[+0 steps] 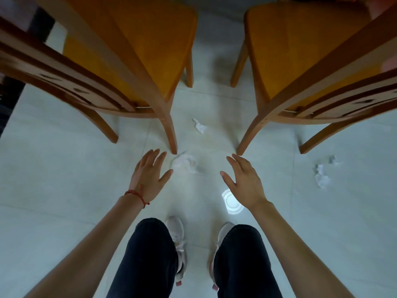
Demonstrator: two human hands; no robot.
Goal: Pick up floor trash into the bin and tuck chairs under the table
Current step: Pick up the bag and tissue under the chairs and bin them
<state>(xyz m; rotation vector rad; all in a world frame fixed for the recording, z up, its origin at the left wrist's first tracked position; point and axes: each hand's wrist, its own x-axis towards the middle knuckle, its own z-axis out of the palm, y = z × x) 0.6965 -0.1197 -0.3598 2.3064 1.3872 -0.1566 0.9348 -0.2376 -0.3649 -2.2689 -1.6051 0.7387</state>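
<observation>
Two wooden chairs with orange seats stand ahead, the left chair (120, 50) and the right chair (300, 52), backs toward me. On the pale tiled floor between their rear legs lies a crumpled white tissue (184, 163), and a smaller scrap (199, 125) lies farther in. More crumpled paper (321, 177) lies right of the right chair's legs. My left hand (148, 177), fingers straight, hovers just left of the near tissue. My right hand (242, 181) is spread, holding nothing, near the right chair's rear leg.
My legs in dark trousers and pale shoes (178, 250) stand at the bottom middle. A bright round light reflection (233, 202) shows on the floor beneath my right wrist. Dark furniture (12, 100) edges the far left. No bin is in view.
</observation>
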